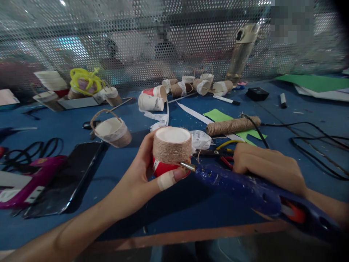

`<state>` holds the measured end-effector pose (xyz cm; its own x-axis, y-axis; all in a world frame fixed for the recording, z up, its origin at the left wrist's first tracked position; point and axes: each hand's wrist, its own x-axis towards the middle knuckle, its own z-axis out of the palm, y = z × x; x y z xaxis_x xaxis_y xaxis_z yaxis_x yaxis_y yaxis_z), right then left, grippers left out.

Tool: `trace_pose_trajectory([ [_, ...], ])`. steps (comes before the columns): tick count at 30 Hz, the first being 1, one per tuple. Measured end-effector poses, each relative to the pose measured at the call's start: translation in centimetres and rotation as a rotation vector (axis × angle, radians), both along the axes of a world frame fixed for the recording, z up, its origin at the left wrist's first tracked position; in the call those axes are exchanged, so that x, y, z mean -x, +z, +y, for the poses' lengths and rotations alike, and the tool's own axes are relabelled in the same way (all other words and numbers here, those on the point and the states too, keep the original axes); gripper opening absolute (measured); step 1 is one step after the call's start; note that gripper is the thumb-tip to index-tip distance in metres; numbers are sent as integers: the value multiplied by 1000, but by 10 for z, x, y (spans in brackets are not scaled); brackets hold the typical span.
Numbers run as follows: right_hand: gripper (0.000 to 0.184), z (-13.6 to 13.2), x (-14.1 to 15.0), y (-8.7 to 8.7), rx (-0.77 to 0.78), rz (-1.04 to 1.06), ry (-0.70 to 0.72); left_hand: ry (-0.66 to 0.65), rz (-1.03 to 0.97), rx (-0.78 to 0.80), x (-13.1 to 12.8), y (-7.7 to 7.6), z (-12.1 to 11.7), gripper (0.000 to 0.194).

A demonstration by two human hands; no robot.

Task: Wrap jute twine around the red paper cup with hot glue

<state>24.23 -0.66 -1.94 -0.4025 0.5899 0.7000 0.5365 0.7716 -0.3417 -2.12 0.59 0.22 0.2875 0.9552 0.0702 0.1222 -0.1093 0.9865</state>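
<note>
My left hand [147, 174] is closed round an upturned red paper cup [166, 169], its thumb, with a strip of tape on it, across the front. Brown jute twine [171, 150] is wound in rows round the cup's upper part, below the white base. My right hand [268, 169] is closed against a blue glue gun [237, 183], whose body partly hides the fingers. The gun's metal nozzle [188, 166] points left and meets the cup at the lower edge of the twine. A loose strand of twine arcs up just right of the cup.
Behind my hands lie a twine roll [231, 125], scissors [215, 153] and green paper [218, 115]. A small handled basket [117, 134] and a phone [73, 174] are on the left. Paper cups [151, 102] and several baskets stand farther back, before a perforated metal screen [131, 47]. Black cable [308, 145] loops at right.
</note>
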Motion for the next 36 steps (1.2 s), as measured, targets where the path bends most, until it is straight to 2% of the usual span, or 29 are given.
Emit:
trace_pose_trajectory([
  [5, 29, 0, -6, 4, 44, -3, -10, -32, -110, 35, 11, -7, 3, 69],
  [11, 25, 2, -10, 18, 213, -68, -22, -11, -207, 56, 11, -11, 4, 72],
  [13, 26, 4, -8, 19, 227, 2, -49, -11, -212, 64, 8, -9, 2, 70],
  [17, 13, 6, -4, 16, 346, 184, -83, -46, -188, 62, 3, -5, 0, 61],
  [19, 3, 6, -2, 14, 430, 266, -53, -50, -187, 63, 2, -4, 0, 61],
  [23, 21, 9, 1, 13, 666, 389, -1, -3, -180, 39, -1, -4, -1, 63],
  [28, 21, 13, 5, 13, 1038, 424, 227, 75, -140, 1, -3, -2, -1, 60],
  [32, 22, 11, 9, 14, 1135, 436, 335, 58, -107, -20, -3, -2, 1, 60],
  [36, 16, 10, 9, 13, 1118, 518, 272, 32, -99, -24, 1, -5, 1, 62],
])
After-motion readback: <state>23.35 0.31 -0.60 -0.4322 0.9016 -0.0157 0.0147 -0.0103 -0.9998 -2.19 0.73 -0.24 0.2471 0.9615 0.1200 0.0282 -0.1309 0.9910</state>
